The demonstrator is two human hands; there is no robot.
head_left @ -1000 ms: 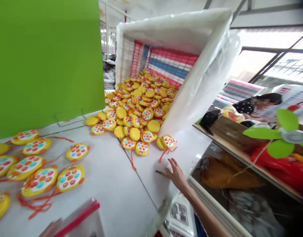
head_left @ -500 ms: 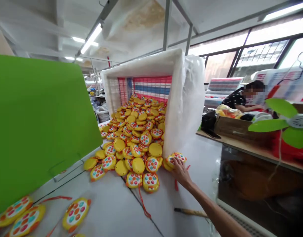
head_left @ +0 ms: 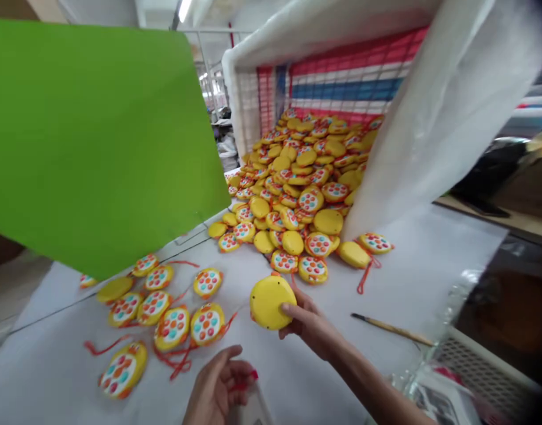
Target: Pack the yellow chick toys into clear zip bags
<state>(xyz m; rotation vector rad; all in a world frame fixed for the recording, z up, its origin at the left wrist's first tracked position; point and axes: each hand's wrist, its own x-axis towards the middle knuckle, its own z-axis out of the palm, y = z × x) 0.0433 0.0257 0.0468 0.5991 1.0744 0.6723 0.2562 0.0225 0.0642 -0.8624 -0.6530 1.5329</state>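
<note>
My right hand (head_left: 308, 321) grips a round yellow toy (head_left: 272, 302) by its edge, thumb on the plain back with small dark holes turned toward me. To its lower left is my left hand (head_left: 220, 383), fingers curled around something with small red parts that I cannot make out. A pale grey object (head_left: 255, 407) lies beside those fingers, mostly cut off by the lower edge. On the table left of my hands lie several similar toys (head_left: 172, 327), dotted faces up, with orange cords.
A big heap of the toys (head_left: 297, 177) spills from a white-padded bin (head_left: 386, 147). A green panel (head_left: 102, 141) stands at left. A thin brush-like tool (head_left: 390, 329) lies on the right of the white table (head_left: 315, 378), near a perforated white basket (head_left: 487, 369).
My right hand has come back from the pile's right side toward me, now with a yellow toy. My left hand has come into view. The view has turned downward and left.
</note>
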